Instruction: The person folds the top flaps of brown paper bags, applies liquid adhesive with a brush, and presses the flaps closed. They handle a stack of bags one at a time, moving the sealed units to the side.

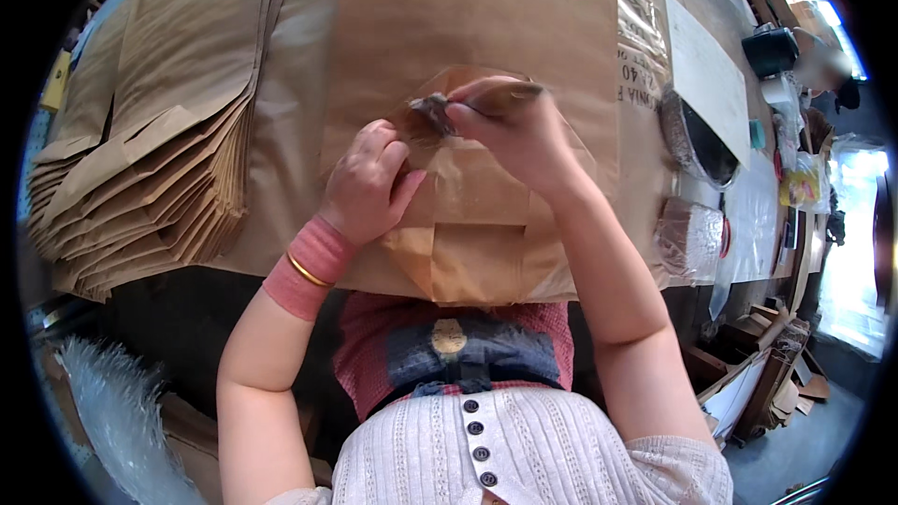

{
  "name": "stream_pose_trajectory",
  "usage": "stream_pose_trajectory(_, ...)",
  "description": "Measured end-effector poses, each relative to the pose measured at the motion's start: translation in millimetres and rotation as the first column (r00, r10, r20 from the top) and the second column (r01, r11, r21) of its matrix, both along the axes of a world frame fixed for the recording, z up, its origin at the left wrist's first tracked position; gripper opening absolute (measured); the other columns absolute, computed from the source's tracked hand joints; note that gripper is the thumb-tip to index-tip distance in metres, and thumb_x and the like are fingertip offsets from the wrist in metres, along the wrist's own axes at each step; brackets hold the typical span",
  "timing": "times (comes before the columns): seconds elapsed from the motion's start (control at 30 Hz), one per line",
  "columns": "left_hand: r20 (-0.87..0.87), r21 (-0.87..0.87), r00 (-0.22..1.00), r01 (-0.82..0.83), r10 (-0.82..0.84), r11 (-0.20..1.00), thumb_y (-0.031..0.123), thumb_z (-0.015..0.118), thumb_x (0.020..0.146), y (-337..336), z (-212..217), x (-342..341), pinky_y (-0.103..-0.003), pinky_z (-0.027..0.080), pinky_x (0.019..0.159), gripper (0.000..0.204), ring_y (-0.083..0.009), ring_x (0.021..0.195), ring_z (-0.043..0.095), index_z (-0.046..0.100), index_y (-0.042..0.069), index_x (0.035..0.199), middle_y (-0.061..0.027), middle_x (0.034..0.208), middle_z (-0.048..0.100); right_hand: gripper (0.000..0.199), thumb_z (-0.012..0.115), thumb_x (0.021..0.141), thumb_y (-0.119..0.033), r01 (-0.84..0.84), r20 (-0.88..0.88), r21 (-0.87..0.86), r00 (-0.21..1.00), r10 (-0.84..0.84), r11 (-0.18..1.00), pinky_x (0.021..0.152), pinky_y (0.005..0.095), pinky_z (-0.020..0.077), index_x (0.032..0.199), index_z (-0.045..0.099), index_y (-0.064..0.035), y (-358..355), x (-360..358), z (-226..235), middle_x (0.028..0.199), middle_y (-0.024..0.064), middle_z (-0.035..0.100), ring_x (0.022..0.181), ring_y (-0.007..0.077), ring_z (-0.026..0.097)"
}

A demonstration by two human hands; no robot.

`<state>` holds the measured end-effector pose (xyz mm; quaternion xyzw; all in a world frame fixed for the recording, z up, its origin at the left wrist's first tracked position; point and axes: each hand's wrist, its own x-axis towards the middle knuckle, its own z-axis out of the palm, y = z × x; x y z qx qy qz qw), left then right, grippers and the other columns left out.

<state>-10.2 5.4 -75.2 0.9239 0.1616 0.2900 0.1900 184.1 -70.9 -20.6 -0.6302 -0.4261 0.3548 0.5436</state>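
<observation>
A large brown paper bag (477, 0) lies flat on the table before me, its near end folded into flaps. My left hand (368, 184) is closed at the left side of this folded end, its curled fingers gripping the flap's edge. In my right hand (513, 138) is what looks like a brush (432, 115), with a dark, ragged tip and a brown handle partly hidden by the fingers. Its tip is over the flap, just right of my left fingers; I cannot tell whether it touches the paper.
To the left, a fanned stack of brown paper bags (154, 178) covers the table. On the right lie a white board (706, 75), a dark-lined container (697, 140) and a plastic-wrapped block (690, 236). Cardboard pieces (762, 355) stand below at right; clear plastic strands (117, 411) hang at lower left.
</observation>
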Motion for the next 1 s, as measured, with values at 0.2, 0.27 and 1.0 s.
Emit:
stream_pose_trajectory(0.2,0.003,-0.023,1.000,0.015,-0.015,1.000,0.014,0.072,0.078,4,2,1,-0.044,0.047,0.087,0.026,-0.0378,0.101,0.055,0.052,0.002,0.089,-0.0171,0.099,0.054,0.021,0.073,0.074,-0.016,0.113,0.416,-0.136,0.908,-0.047,0.984,0.060,0.0353,0.0532,0.076,0.068,0.0038,38,16,-5,0.069,0.0156,0.068,0.062,0.0245,0.067)
stream_pose_trajectory(0.27,0.009,-0.013,1.000,0.015,-0.015,1.000,0.014,0.072,0.078,5,1,1,-0.044,0.047,0.088,0.026,-0.0377,0.102,0.055,0.052,0.002,0.090,-0.0170,0.099,0.054,0.019,0.074,0.075,-0.015,0.149,0.493,-0.152,0.868,-0.056,0.977,0.060,0.0353,0.0533,0.078,0.070,0.0028,37,23,7,0.069,0.0159,0.068,0.060,0.0250,0.067)
stream_pose_trajectory(1.0,-0.178,-0.217,0.982,-0.107,0.068,0.970,0.004,0.067,0.073,34,36,23,-0.041,0.047,0.082,0.038,-0.0346,0.094,0.057,0.051,0.001,0.107,-0.0160,0.095,0.055,0.041,0.070,0.075,-0.003,-0.040,0.741,-0.152,0.657,0.141,0.988,0.086,0.0416,0.0492,0.115,0.064,-0.0031,-181,94,33,0.105,0.0125,0.064,0.099,0.0326,0.059)
